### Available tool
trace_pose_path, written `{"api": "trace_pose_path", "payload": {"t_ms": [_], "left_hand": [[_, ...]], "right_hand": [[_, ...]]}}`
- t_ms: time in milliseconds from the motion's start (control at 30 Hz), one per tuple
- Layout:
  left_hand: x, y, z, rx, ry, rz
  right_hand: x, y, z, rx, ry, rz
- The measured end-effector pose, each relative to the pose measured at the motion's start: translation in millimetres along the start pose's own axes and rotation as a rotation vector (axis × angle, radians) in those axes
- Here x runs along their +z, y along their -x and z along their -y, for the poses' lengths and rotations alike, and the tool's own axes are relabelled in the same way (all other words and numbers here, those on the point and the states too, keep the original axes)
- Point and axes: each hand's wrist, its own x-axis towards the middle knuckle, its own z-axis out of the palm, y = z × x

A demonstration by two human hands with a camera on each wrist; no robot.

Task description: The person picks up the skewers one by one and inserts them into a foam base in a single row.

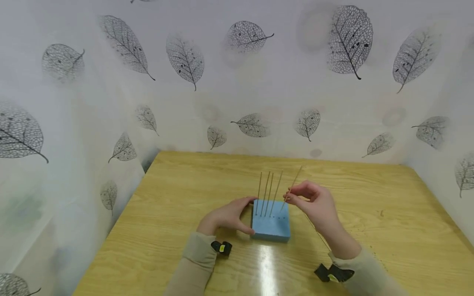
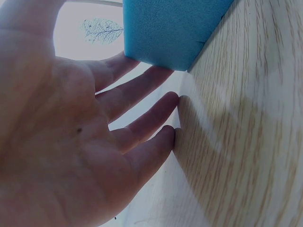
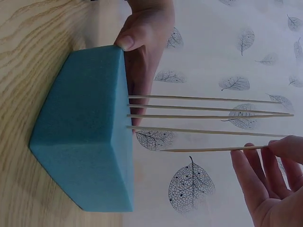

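A blue foam block sits on the table with several thin wooden skewers standing in a row in its top. Small holes continue the row to the right. My left hand holds the block's left side, thumb at the near corner and fingers at the far one. With fingertips and thumb, my right hand pinches another wooden skewer, slightly tilted, over the block's right part. In the right wrist view its pointed lower end is apart from the block's top. The left wrist view shows fingers against the block.
Under the right wrist another thin skewer lies on the wooden table. Behind and at the sides hangs a pale cloth printed with leaves. Each wrist wears a black strap.
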Motion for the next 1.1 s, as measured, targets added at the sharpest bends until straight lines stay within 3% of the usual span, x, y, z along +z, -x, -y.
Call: {"api": "trace_pose_path", "payload": {"t_ms": [367, 667, 1100], "left_hand": [[-2.6, 0.1, 1.2, 0.012, -0.007, -0.01], [-1.1, -0.8, 0.2, 0.03, -0.002, -0.014], [-0.6, -0.5, -0.4, 0.013, -0.001, -0.021]], "right_hand": [[16, -6.1, -18, 0.031, 0.088, -0.008], [16, -6.2, -21, 0.074, 0.079, -0.012], [19, -1.9, -27, 0.112, 0.198, 0.014]]}}
